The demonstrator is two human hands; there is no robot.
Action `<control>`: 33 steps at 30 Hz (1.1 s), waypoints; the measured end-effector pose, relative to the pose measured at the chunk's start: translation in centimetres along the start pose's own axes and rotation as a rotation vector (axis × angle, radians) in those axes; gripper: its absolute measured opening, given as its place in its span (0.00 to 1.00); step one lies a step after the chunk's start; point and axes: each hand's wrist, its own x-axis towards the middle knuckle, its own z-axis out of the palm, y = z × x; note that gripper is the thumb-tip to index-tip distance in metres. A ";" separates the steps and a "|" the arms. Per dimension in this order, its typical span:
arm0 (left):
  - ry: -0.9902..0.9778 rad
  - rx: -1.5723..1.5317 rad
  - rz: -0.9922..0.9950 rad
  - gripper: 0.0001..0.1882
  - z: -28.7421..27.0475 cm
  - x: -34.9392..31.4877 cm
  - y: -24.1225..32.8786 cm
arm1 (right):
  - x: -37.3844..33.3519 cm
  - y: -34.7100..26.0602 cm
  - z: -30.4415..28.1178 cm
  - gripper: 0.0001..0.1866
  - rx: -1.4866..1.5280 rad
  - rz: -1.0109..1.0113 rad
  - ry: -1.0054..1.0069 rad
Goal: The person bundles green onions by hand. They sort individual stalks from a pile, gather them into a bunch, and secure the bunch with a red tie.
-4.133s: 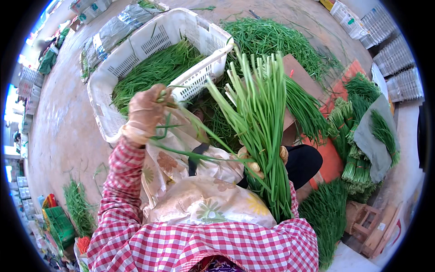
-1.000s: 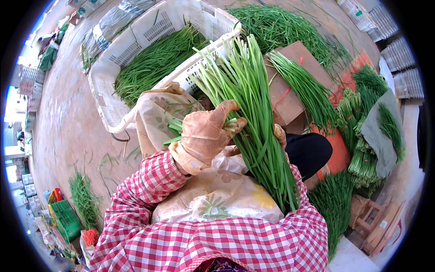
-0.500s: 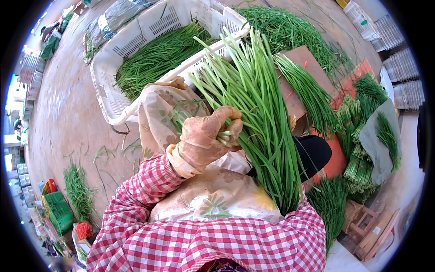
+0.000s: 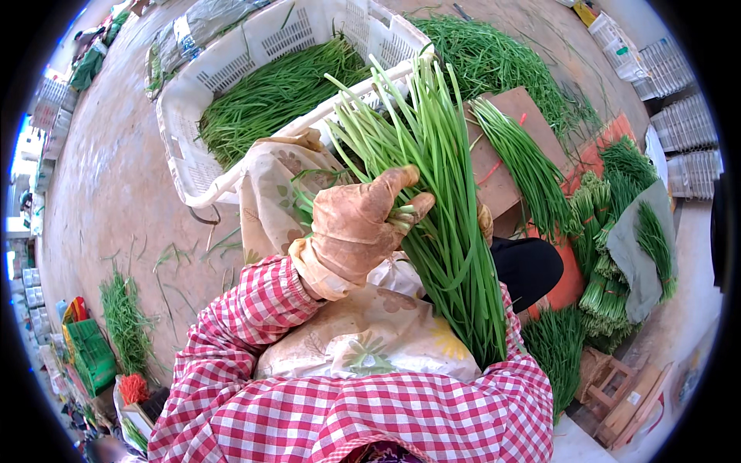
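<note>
A large bunch of garlic chives (image 4: 455,224), long flat green leaves with pale stem ends, slants across my lap, pale ends away from me. My right hand (image 4: 485,224) is mostly hidden behind it; a bit of its tan glove shows at the bunch's right edge, holding it from beneath. My left hand (image 4: 359,224), in a stained tan glove, is closed around a few loose chive stalks (image 4: 403,219), whose green ends stick out on its other side. Its thumb and forefinger reach to the left side of the bunch. A floral apron (image 4: 370,332) covers my lap.
Ahead on the left stands a white slotted crate (image 4: 181,147) of loose greens. Beyond the bunch, a tied bundle (image 4: 525,158) lies on a brown board (image 4: 502,116), near a heap of chives (image 4: 494,62). Tied bundles (image 4: 606,293) lie at right, beside a small wooden stool (image 4: 610,386).
My left hand has shifted slightly right, and its thumb and forefinger have stretched from a tight curl toward the bunch. The bunch has swung a little more upright; more of the right glove shows.
</note>
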 end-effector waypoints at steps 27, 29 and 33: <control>-0.375 -0.814 -0.767 0.06 -0.7 0.1 -0.6 | -0.3 -0.9 -1.2 0.30 0.014 0.175 0.249; -0.380 -0.851 -0.762 0.05 -0.6 -0.5 -0.6 | -0.3 -1.0 -0.8 0.30 -0.004 0.170 0.252; -0.360 -1.005 -0.833 0.03 -0.5 -1.8 -1.2 | -0.2 -0.8 -1.2 0.30 -0.016 0.181 0.251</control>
